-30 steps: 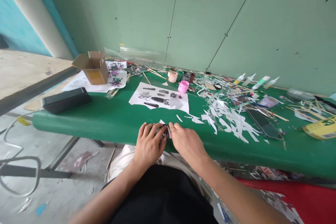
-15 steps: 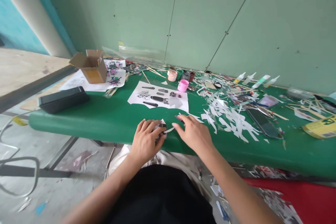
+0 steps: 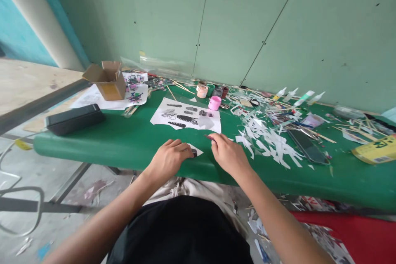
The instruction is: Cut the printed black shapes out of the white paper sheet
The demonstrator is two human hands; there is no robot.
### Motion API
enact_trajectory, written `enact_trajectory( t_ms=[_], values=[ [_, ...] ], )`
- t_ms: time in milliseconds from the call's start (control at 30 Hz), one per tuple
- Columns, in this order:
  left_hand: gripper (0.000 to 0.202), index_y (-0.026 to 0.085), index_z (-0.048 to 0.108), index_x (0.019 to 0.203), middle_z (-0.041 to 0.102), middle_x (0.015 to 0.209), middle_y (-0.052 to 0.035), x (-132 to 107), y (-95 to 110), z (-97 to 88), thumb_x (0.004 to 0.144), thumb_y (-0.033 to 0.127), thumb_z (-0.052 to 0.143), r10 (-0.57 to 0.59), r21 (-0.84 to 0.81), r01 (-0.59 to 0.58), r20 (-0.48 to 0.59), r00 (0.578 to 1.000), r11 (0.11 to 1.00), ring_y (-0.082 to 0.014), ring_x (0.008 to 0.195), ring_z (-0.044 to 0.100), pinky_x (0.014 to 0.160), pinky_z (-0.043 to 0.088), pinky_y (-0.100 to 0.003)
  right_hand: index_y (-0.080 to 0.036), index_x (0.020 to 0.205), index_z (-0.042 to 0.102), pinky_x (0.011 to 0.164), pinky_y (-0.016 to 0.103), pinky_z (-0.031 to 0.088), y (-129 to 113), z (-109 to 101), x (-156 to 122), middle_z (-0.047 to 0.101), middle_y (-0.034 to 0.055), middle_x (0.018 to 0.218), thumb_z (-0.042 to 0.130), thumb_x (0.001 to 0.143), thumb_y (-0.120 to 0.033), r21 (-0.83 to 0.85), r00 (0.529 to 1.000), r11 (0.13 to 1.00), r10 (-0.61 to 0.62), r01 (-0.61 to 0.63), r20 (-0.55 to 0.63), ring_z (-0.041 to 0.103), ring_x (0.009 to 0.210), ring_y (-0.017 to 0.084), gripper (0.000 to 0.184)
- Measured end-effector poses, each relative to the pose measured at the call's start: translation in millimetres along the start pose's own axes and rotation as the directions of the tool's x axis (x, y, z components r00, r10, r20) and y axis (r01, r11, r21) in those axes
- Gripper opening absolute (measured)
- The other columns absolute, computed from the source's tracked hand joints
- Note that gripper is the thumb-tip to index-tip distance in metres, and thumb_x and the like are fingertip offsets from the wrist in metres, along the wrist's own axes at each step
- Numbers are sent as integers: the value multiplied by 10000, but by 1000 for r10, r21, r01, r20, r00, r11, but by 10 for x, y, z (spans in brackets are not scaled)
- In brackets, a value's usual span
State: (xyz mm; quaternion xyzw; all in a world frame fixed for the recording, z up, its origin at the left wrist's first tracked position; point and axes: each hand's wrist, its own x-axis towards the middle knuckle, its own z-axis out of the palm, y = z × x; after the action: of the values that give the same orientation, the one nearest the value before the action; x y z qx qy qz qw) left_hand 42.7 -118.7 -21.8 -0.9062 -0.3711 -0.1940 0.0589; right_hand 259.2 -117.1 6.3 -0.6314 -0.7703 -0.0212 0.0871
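My left hand (image 3: pixel 168 157) rests at the front of the green-covered table, its fingers curled and pressed on a small white paper piece (image 3: pixel 198 151) with a dark printed shape. Part of that piece lies under the fingers. My right hand (image 3: pixel 228 152) is closed around a slim, dark reddish tool (image 3: pixel 209 136); its tip points left, and the hand hides most of it. Just beyond both hands lies a white printed sheet (image 3: pixel 157 116) with black shapes and a figure.
White paper scraps (image 3: pixel 278 144) spread to the right, beside a dark flat phone-like slab (image 3: pixel 306 146). Paint pots, including a pink one (image 3: pixel 214 103), stand behind the sheet. Glue bottles (image 3: pixel 305 97) line the back. A cardboard box (image 3: pixel 111 87) and a dark grey case (image 3: pixel 76 119) sit left.
A thin white paper strip between my hands is no longer seen there. My left hand has shifted slightly left, uncovering more of the paper piece. My right hand's fingers have drawn closer together around the tool.
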Motion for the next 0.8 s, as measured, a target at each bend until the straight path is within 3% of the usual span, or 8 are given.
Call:
enact_trajectory(
  t_ms=[100,200,367,800],
  values=[
    [445,231,635,1169,676,1214,-26,-149,130,60,815,8,483,-8,41,12,-90,996,999,-212,1111,604,932,471,-364,-254,1249,602,627,236,454,-59,27,3,661,34,1157,348,986,-249,111,991,985,-135,133,11,654,877,154,365],
    [459,179,593,1221,633,1282,-65,-275,219,157,813,26,446,-22,48,31,-193,981,998,-235,1249,525,1075,398,-412,-284,1224,643,628,219,453,-121,71,18,667,30,1100,362,992,-298,158,983,972,-181,177,15,652,851,142,365],
    [367,170,608,1175,639,1239,-85,-312,233,261,859,90,440,-68,-8,69,-278,958,998,-225,1214,545,1081,403,-416,-287,1238,655,644,210,449,-274,149,24,674,40,1045,369,987,-319,163,985,972,-174,171,5,653,829,139,382],
    [352,184,596,1199,632,1281,-60,-337,267,324,893,126,433,-123,-49,113,-296,947,992,-216,1259,521,1104,365,-408,-340,1227,656,543,226,386,-323,148,17,654,18,1019,350,987,-354,26,983,985,-173,171,66,629,712,109,389]
  ],
)
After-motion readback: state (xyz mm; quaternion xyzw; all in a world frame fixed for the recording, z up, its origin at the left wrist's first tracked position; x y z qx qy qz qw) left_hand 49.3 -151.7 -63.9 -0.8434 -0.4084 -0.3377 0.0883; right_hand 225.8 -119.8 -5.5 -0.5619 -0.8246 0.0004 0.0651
